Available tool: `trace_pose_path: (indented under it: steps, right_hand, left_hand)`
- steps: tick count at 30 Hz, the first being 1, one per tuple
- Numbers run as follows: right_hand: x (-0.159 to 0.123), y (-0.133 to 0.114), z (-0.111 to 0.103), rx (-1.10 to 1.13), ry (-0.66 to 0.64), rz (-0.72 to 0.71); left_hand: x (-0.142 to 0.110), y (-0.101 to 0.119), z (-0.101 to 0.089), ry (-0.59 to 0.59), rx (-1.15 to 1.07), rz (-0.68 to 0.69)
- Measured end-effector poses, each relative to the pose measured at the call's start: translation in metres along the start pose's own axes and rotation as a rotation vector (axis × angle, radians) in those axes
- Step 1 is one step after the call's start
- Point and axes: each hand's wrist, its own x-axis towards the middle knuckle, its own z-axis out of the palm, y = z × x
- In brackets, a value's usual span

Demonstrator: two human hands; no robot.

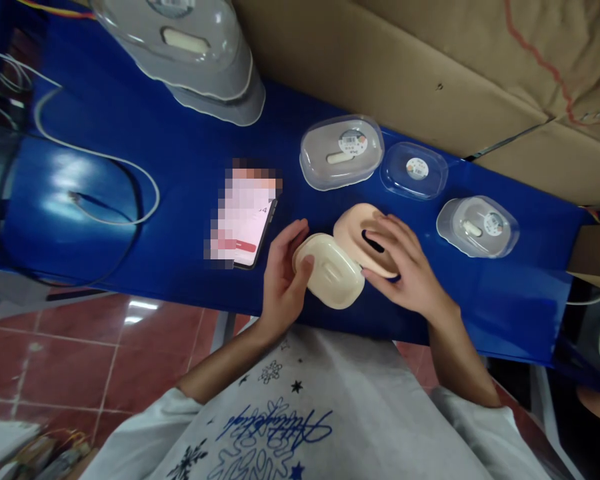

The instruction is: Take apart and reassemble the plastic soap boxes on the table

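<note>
My left hand [284, 279] is closed on a cream oval plastic piece [336, 283], its thumb lying over the near left side. A raised oblong shape marks the middle of that piece. To the right, my right hand [411, 270] grips a peach oval plastic cover [351, 225] with a dark slot in it, fingers across its top and right side. Both pieces are side by side above the front part of the blue table, their edges close together; I cannot tell whether they touch.
A phone [245, 223] lies left of my hands. Behind are a clear-lidded box [320, 157], a loose clear lid [397, 175] and, farther right, another clear-lidded box [450, 220]. Larger stacked boxes [215, 73] stand back left. Cables [100, 155] cross the blue table [180, 227]; cardboard [380, 67] lines the back.
</note>
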Motion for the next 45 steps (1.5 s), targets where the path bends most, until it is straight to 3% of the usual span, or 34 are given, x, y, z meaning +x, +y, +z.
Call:
trace_pose_path:
  steps: [3, 5, 9, 14, 17, 21, 23, 25, 27, 31, 34, 37, 41, 45]
  right_hand:
    - [0.006, 0.025, -0.007, -0.137, -0.007, 0.017]
    - [0.010, 0.027, -0.008, -0.223, 0.026, 0.054]
    - [0.007, -0.013, 0.005, -0.184, 0.132, 0.046]
    - [-0.012, -0.070, 0.046, -0.083, -0.037, 0.023]
    - [-0.018, -0.073, 0.056, -0.083, 0.053, 0.128]
    - [-0.022, -0.067, 0.044, 0.067, 0.267, 0.196]
    - [-0.020, -0.066, 0.035, 0.139, 0.212, 0.126]
    - [-0.016, -0.060, 0.028, 0.158, 0.079, 0.012]
    - [-0.009, -0.046, 0.022, 0.104, 0.048, -0.014]
    - [0.003, -0.007, 0.017, -0.170, 0.238, 0.232]
    - [0.003, 0.001, 0.018, -0.295, 0.299, 0.304]
    - [0.000, -0.021, 0.018, -0.239, 0.348, 0.290]
    - [-0.003, -0.065, 0.019, -0.185, 0.298, 0.115]
    - [-0.003, -0.082, 0.023, -0.282, 0.252, -0.003]
  left_hand:
    - [-0.005, -0.002, -0.008, -0.078, 0.339, 0.139]
    - [-0.008, -0.002, -0.010, -0.130, 0.472, 0.201]
    - [-0.014, 0.000, -0.018, -0.141, 0.539, 0.269]
    - [-0.017, 0.010, -0.029, -0.070, 0.546, 0.311]
    - [-0.018, 0.013, -0.027, -0.011, 0.414, 0.234]
    - [-0.016, 0.013, -0.015, 0.014, 0.018, 0.000]
    - [-0.012, 0.014, -0.009, -0.056, -0.241, -0.268]
    - [-0.008, 0.016, -0.004, -0.161, -0.455, -0.556]
    - [-0.004, 0.017, 0.000, -0.219, -0.586, -0.721]
    - [0.002, 0.015, 0.004, -0.150, -0.674, -0.725]
    - [0.004, 0.011, 0.006, -0.117, -0.677, -0.675]
    - [0.005, 0.007, 0.011, -0.168, -0.695, -0.665]
    - [0.005, 0.008, 0.020, -0.254, -0.737, -0.648]
    - [0.002, 0.011, 0.023, -0.286, -0.759, -0.614]
